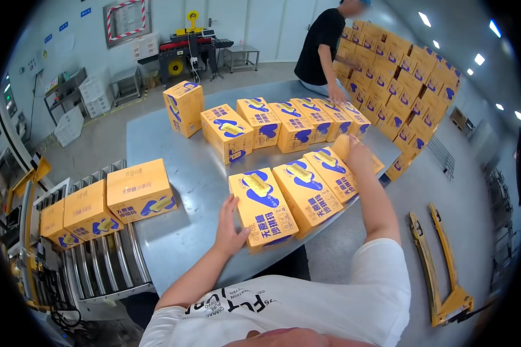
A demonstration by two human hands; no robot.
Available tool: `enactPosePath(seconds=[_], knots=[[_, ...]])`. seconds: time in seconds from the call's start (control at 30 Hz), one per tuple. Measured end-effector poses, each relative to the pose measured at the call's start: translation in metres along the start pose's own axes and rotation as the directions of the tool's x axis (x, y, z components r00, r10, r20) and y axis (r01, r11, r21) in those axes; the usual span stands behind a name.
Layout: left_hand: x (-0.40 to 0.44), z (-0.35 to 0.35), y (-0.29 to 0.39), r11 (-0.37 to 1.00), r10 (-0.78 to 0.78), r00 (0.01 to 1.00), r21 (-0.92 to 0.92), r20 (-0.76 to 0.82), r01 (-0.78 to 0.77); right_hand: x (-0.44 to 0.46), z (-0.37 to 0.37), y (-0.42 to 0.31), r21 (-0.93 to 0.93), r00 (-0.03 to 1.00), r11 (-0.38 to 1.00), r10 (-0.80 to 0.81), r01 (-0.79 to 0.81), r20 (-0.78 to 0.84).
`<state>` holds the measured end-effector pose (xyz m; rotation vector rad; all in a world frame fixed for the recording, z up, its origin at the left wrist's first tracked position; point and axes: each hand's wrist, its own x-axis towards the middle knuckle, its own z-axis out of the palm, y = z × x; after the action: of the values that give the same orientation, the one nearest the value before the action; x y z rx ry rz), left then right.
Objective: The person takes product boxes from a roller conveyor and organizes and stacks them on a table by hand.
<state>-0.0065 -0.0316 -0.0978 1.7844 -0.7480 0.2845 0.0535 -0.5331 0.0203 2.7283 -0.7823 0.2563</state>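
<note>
Several yellow cartons with blue print stand in a row at the near edge of the metal table. My left hand [231, 229] rests against the left side of the leftmost carton [263, 209], thumb and fingers spread. Beside that one stand a second carton [307, 195] and a third carton [333, 172], close together. My right arm reaches across to the row's far right end, where my right hand [351, 151] is at a partly covered carton [371, 157]. Its fingers are mostly hidden, so their grip does not show.
Another row of cartons [295, 124] stands farther back on the table [156, 133]. Three cartons [90, 211] sit at left by the roller conveyor [107, 263]. A co-worker [320, 49] is near a tall carton stack [396, 81]. A yellow pallet jack [440, 277] occupies the right floor.
</note>
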Motion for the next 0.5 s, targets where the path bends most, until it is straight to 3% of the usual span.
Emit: enactPosePath(seconds=[0.1, 0.2, 0.3, 0.33, 0.43, 0.47, 0.5], knots=[[-0.007, 0.024, -0.003, 0.995, 0.086, 0.996, 0.046, -0.02, -0.085, 0.008, 0.016, 0.014, 0.114, 0.989, 0.993, -0.027, 0.011, 0.145], [-0.009, 0.054, -0.007, 0.994, 0.096, 0.995, 0.061, -0.03, -0.094, -0.01, -0.011, 0.024, 0.452, 0.985, 0.886, 0.035, -0.108, 0.167], [0.004, 0.051, 0.016, 0.972, 0.123, 0.967, 0.168, 0.223, -0.162, -0.06, -0.047, 0.0, 0.595, 0.99, 0.801, -0.131, 0.069, 0.061], [0.018, 0.039, 0.026, 0.983, 0.104, 0.954, 0.116, 0.281, -0.141, -0.075, -0.052, -0.007, 0.59, 0.985, 0.799, -0.169, 0.121, 0.027], [0.08, -0.034, 0.025, 0.892, -0.008, 0.865, 0.395, 0.502, -0.221, -0.116, -0.064, -0.023, 0.548, 0.948, 0.778, -0.297, 0.308, -0.112], [0.094, -0.057, -0.001, 0.811, 0.196, 0.937, 0.49, 0.289, -0.321, -0.133, -0.068, -0.027, 0.526, 0.927, 0.764, -0.335, 0.373, -0.17], [0.119, -0.093, -0.002, 0.719, 0.104, 0.965, 0.652, 0.242, -0.241, -0.147, -0.071, -0.03, 0.501, 0.899, 0.746, -0.375, 0.438, -0.226]])
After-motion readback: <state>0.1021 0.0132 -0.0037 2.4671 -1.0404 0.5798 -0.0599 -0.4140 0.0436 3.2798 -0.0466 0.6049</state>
